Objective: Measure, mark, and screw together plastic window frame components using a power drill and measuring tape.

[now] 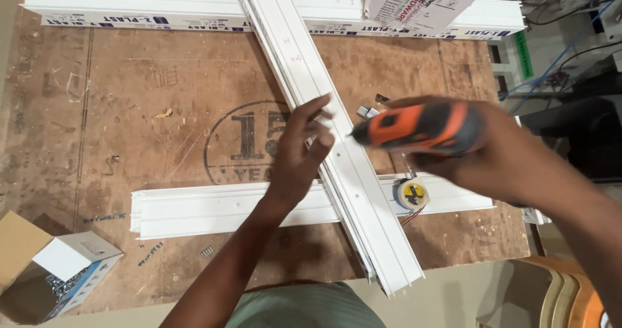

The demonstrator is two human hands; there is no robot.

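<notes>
My left hand (303, 148) rests with fingers spread on a long white plastic profile (363, 205) that runs diagonally across the brown workbench (162, 127). My right hand (479, 150) grips an orange and black cordless screwdriver (421, 128), its tip pointing left at the profile just beside my left fingers. This long profile lies over a second white profile (201, 208) set crosswise near me, and another white profile (129, 7) lies along the bench's far edge.
An open cardboard box of screws (61, 279) sits at the near left corner. A small yellow tape measure (412, 194) lies on the near crosswise profile. A printed carton (421, 0) stands at the far right, and an orange chair (564, 295) at the near right.
</notes>
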